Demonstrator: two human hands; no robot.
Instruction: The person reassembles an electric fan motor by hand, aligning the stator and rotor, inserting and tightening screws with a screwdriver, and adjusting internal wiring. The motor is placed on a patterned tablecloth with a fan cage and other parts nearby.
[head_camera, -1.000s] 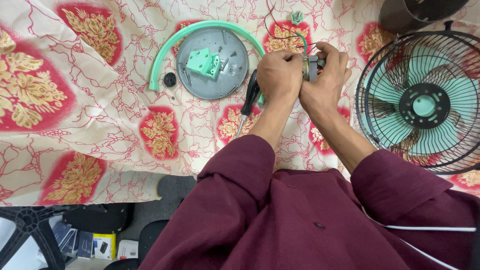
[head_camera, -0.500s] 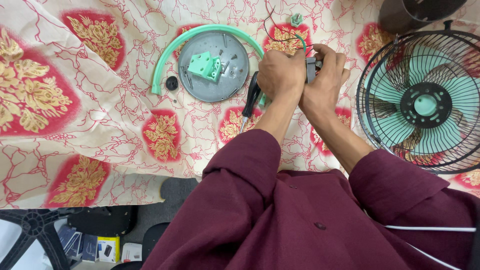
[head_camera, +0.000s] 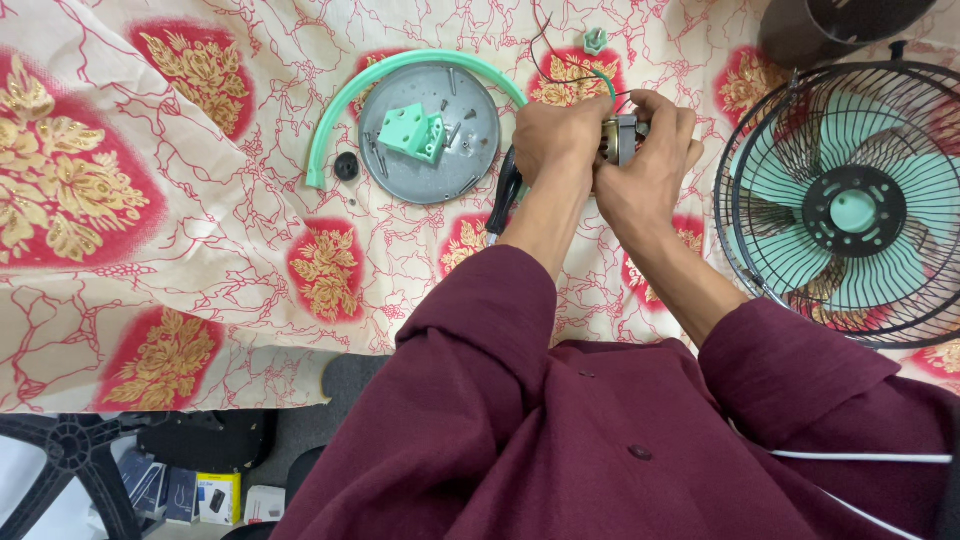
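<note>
presently both hands are raised together over a table covered by a cream cloth (head_camera: 200, 250) with red and gold floral patches. the left hand (head_camera: 556, 140) is curled shut around one side of a small metal motor (head_camera: 620, 140), knuckles up, and the same hand also carries a black-handled screwdriver (head_camera: 503, 195) that hangs down and to the left from the palm. the right hand (head_camera: 652, 165) wraps the other side of the motor, fingers bent tight over its top edge. the motor sits between the two hands, mostly hidden; only a grey band of it shows. thin red and black wires (head_camera: 548, 50) run from it up toward the far edge of the table.

just left of the hands lies a round grey plate (head_camera: 470, 165) with a mint-green plastic bracket (head_camera: 415, 132) and loose screws on it. a mint-green curved strip (head_camera: 340, 110) arcs around the plate's upper left rim. a small black knob (head_camera: 346, 166) rests beside the plate. a small green cap (head_camera: 595, 41) lies near the wires.

to the right stands a fan head (head_camera: 850, 205) with black wire guard and mint-green blades, near the right hand but apart from it. maroon sleeves (head_camera: 500, 330) cover both forearms.
</note>
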